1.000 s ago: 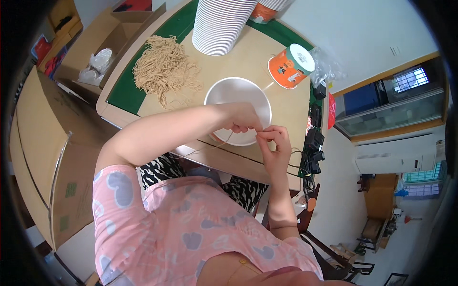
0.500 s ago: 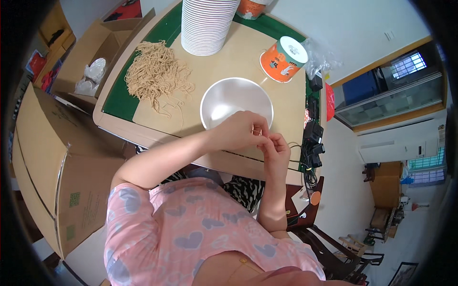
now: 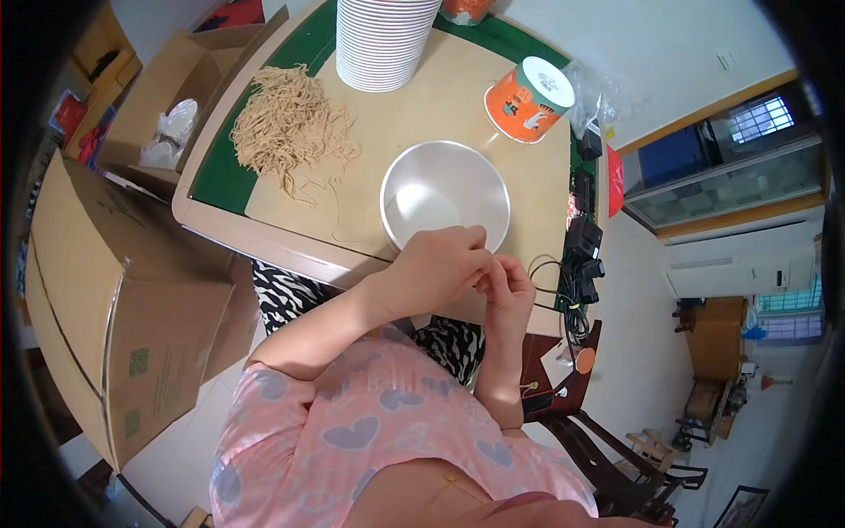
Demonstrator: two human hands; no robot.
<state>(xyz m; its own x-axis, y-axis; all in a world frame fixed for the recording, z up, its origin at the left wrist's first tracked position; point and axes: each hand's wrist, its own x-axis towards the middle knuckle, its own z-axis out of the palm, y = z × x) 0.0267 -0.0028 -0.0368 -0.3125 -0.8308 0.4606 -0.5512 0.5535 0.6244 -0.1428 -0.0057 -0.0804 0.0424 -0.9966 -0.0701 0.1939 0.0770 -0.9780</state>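
My left hand (image 3: 440,268) and my right hand (image 3: 508,295) meet just in front of a white paper bucket (image 3: 444,195), above the table's near edge. Fingertips of both are pinched together; whatever is between them is too small to make out. The bucket stands with its mouth facing up, and my left hand covers part of its near rim. Left of it lies a tangled pile of tan cords (image 3: 286,128), with one loose strand trailing toward the near edge.
A tall stack of white paper buckets (image 3: 383,44) stands at the back. An orange and green bucket (image 3: 528,99) sits upside down at right. Black adapters and cables (image 3: 581,255) line the right edge. Large cardboard boxes (image 3: 158,352) stand at left.
Both hands have come a little nearer to me, off the bucket's opening, still pinched together. My left elbow has dropped closer to my body. The view has shifted slightly.
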